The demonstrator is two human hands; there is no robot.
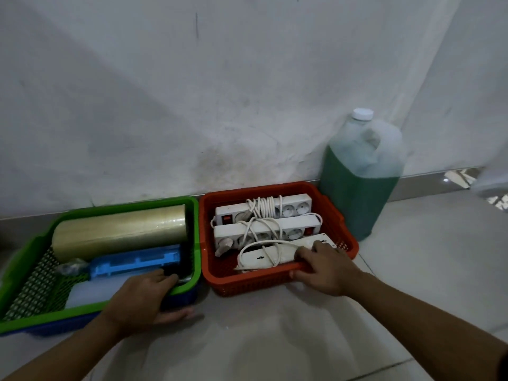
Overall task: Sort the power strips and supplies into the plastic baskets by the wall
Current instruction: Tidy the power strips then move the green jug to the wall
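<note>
A green basket (82, 213) stands on the floor by the wall, nested in a blue one (178, 296). It holds a roll of clear film (118, 228), a blue plastic tool (134, 264) and a white pack (90, 292). My left hand (140, 298) grips its front right corner, fingers over the rim. Beside it a red basket (338, 215) holds three white power strips (264, 209) with cords wound round them. My right hand (324, 266) grips the red basket's front rim, fingers resting on the nearest strip (264, 257).
A large jug (362, 171) of green liquid with a white cap stands against the wall right of the red basket. Pale floor tiles stretch in front and to the right. A blurred white object (492, 174) sits at the far right edge.
</note>
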